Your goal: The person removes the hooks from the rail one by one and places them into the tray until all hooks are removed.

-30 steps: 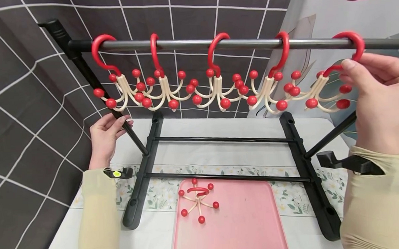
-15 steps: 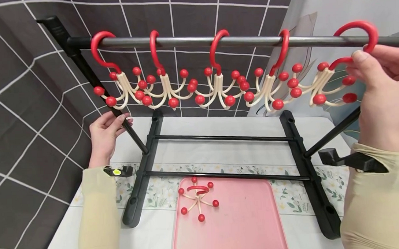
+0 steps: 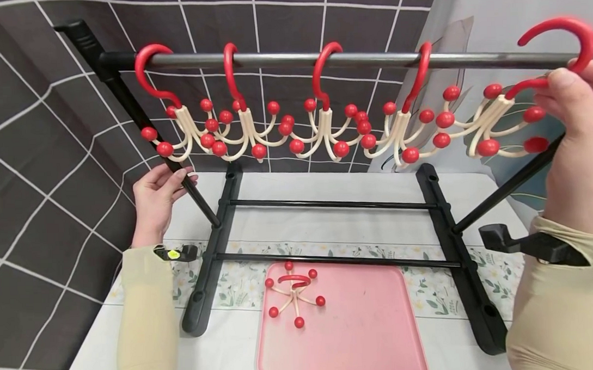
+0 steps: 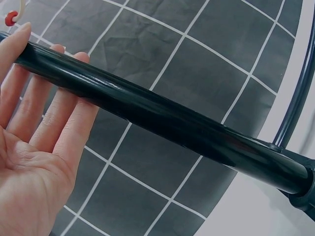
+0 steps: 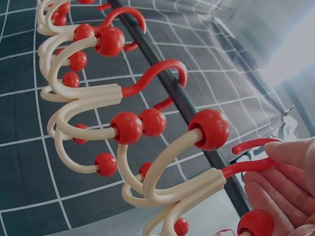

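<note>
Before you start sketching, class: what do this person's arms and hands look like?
The left sleeve and right sleeve are long, plain and pale beige, creased on the right. The left hand and right hand wear no gloves. The black left wrist fitting bears a yellow-green spot; the black right wrist fitting is angular.

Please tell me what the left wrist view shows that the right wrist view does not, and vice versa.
Only the left wrist view: the left grip holding the black post, and a slimmer rail. Only the right wrist view: the right grip pinching a red hook, and the bar that other hooks hang over. Both: the dark, white-gridded backdrop and at least one red ball.
</note>
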`<state>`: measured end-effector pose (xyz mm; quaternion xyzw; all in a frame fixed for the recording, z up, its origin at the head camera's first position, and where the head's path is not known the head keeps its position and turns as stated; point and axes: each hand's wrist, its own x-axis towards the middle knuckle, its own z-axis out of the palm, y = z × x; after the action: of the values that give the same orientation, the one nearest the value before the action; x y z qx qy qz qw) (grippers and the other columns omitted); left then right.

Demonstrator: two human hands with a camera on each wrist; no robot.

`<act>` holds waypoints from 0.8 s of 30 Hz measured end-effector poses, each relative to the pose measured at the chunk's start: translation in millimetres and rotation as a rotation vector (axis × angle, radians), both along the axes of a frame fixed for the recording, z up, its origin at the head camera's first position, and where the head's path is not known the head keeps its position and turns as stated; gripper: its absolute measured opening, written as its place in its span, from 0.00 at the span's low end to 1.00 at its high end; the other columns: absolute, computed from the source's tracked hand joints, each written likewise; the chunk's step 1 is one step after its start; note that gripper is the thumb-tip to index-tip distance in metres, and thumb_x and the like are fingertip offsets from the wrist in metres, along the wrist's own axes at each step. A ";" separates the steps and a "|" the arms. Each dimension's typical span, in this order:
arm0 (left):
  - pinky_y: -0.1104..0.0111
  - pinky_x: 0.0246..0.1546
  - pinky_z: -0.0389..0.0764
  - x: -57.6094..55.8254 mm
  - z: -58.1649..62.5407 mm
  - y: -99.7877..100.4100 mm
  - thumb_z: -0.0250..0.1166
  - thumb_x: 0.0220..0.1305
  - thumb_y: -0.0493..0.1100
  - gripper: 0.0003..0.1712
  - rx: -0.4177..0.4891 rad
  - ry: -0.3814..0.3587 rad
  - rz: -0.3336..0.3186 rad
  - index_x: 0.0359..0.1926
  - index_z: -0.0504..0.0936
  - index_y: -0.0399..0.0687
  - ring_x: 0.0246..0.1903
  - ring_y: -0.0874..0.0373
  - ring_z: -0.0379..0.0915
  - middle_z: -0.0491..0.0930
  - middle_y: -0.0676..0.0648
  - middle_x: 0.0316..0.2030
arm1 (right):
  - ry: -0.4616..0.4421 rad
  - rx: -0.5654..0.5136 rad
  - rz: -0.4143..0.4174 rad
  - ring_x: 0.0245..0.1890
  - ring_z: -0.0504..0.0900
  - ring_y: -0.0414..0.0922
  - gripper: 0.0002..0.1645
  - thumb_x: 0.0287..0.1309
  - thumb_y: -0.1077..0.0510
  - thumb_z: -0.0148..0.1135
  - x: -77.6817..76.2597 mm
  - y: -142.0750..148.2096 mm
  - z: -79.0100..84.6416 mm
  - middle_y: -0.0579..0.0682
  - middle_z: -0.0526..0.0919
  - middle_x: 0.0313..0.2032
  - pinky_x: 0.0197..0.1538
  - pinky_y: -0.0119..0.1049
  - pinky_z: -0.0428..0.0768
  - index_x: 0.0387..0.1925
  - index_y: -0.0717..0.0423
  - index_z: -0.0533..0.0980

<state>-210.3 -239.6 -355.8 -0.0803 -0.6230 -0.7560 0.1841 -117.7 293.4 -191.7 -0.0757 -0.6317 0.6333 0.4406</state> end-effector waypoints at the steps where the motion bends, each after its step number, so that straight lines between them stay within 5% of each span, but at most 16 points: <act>1: 0.68 0.43 0.85 0.1 -0.1 0.0 0.71 0.65 0.32 0.19 -0.001 0.000 0.002 0.54 0.81 0.27 0.36 0.55 0.88 0.88 0.43 0.40 | -0.021 0.031 -0.020 0.53 0.83 0.45 0.22 0.61 0.53 0.74 0.7 1.0 -1.1 0.53 0.84 0.54 0.69 0.32 0.66 0.56 0.54 0.82; 8: 0.67 0.43 0.85 0.9 -0.8 -0.4 0.70 0.65 0.31 0.16 0.032 0.002 -0.020 0.53 0.85 0.33 0.36 0.53 0.88 0.88 0.42 0.40 | -0.067 0.230 -0.171 0.54 0.83 0.43 0.17 0.70 0.55 0.65 5.3 7.2 -6.7 0.49 0.85 0.53 0.71 0.33 0.59 0.58 0.51 0.81; 24: 0.67 0.42 0.86 0.3 -2.7 -1.8 0.70 0.65 0.32 0.15 0.002 0.011 0.001 0.52 0.85 0.33 0.36 0.54 0.88 0.88 0.42 0.40 | -0.043 0.316 -0.193 0.51 0.85 0.40 0.17 0.71 0.61 0.62 26.5 20.5 -28.7 0.49 0.86 0.51 0.70 0.35 0.65 0.59 0.56 0.79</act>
<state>-209.9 -241.4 -358.6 -0.0836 -0.6212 -0.7562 0.1880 -91.2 313.9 -220.4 -0.0796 -0.7225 0.4791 0.4920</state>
